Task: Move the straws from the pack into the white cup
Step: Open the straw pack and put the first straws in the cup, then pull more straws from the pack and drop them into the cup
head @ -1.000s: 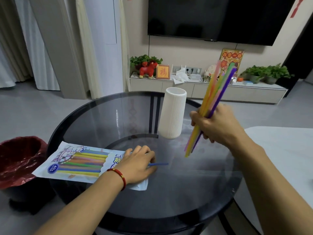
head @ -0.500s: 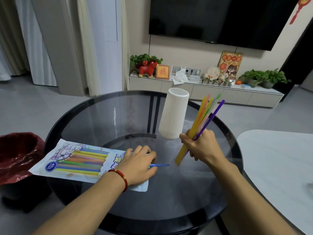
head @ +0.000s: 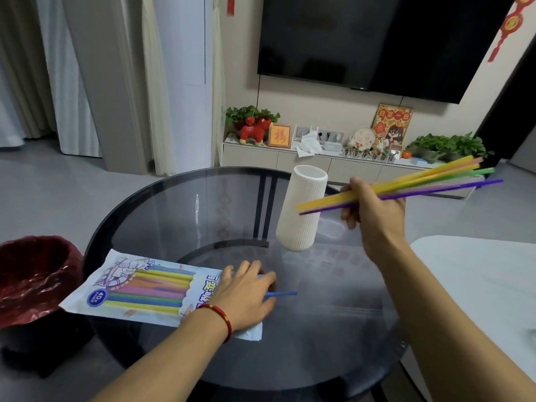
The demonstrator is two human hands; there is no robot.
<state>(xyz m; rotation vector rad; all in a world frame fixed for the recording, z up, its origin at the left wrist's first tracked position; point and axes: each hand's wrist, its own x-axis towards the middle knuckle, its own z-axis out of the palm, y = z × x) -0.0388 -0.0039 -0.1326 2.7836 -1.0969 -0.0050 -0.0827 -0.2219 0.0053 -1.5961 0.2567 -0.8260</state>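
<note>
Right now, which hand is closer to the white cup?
The right hand. It holds a bundle of straws just right of the white cup, their ends crossing it. The left hand rests on the pack, nearer the camera.

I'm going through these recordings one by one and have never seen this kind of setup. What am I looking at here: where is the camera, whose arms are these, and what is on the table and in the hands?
There is no machine here. The single picture comes from a wide-angle camera worn on a person's head, looking forward and down, so the two bare arms reaching in from the bottom are the wearer's own.

The surface is a round dark glass table. On it stands a tall white ribbed cup, and a flat printed plastic straw pack lies at the left. The left hand, with a red cord bracelet at the wrist, presses down on the open end of the pack, where one blue straw pokes out.

The right hand is raised beside the cup, gripping a bundle of coloured straws, held nearly level with their near ends crossing in front of the cup. None are in the cup yet, as far as can be seen.
</note>
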